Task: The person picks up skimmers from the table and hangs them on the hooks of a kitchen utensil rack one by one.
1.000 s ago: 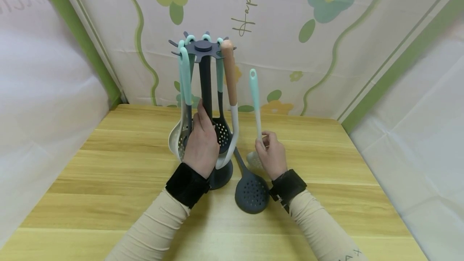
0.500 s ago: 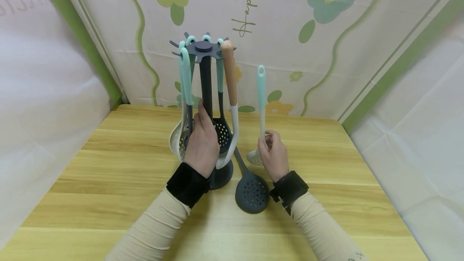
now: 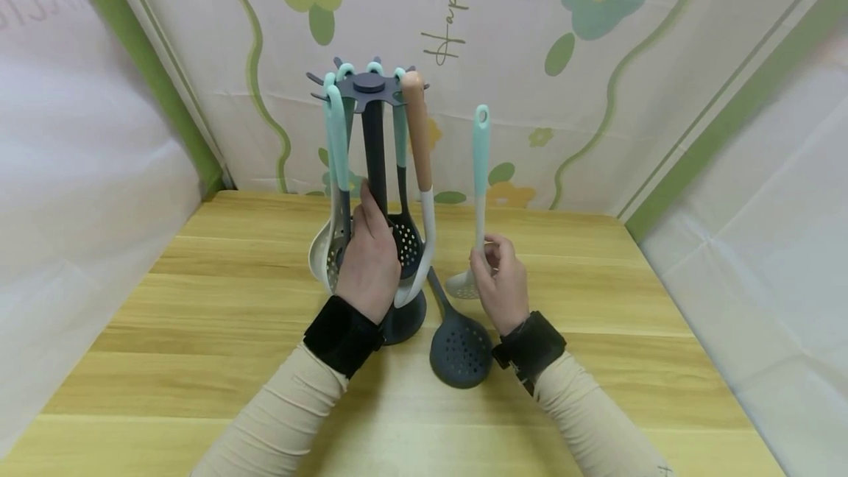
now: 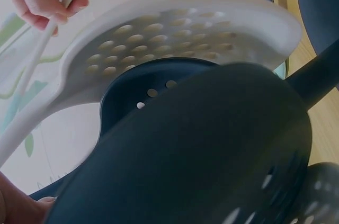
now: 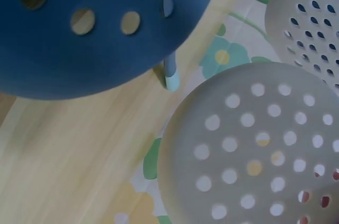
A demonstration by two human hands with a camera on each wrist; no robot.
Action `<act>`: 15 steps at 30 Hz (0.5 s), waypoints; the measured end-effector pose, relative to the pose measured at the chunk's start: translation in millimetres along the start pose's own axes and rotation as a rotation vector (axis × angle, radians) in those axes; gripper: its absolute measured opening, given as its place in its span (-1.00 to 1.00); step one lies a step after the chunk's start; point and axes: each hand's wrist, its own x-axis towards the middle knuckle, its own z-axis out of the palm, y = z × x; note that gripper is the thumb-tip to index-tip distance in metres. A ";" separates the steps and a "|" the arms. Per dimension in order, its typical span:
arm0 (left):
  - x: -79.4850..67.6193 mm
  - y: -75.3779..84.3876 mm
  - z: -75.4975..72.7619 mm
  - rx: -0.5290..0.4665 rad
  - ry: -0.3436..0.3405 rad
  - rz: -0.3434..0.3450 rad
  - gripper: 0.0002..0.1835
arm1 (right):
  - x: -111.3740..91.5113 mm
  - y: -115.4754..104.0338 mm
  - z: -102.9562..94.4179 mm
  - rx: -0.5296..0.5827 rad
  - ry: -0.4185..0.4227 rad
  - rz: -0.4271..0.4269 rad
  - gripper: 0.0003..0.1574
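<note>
A dark utensil stand (image 3: 375,153) rises from a round base, with several mint-handled utensils and a wooden-handled white utensil (image 3: 421,153) hung from its top. My left hand (image 3: 369,263) holds the stand's post low down, among the hanging heads; part of its fingers is hidden. To its right, my right hand (image 3: 503,285) pinches a white skimmer (image 3: 481,153) low on its shaft, mint handle upright, head down. That skimmer's holed head (image 5: 238,128) fills the lower right of the right wrist view. A dark skimmer (image 3: 461,352) lies on the table between my hands.
The wooden table (image 3: 199,330) ends at the back against a flower-printed curtain (image 3: 503,35). Hanging heads, among them a white holed skimmer (image 4: 180,28) and a dark skimmer head (image 4: 201,134), crowd round my left hand.
The white skimmer's handle has gone from leaning left to nearly upright and has risen slightly with my right hand. My left hand and the stand stay in place.
</note>
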 end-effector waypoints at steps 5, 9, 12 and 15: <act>-0.2 -0.2 0.3 -0.005 0.007 -0.003 -0.30 | -1.2 -3.5 -0.7 0.052 0.012 -0.003 -0.67; -0.4 0.1 0.5 -0.002 0.014 -0.001 -0.30 | -3.1 -7.9 -1.1 0.075 0.029 -0.025 -0.69; -0.5 0.5 0.2 -0.004 0.012 -0.003 -0.29 | -4.5 -11.5 -1.6 0.086 0.036 -0.036 -0.69; -0.3 0.7 -0.3 -0.006 0.006 -0.008 -0.28 | -5.7 -14.4 -2.1 0.092 0.038 -0.051 -0.69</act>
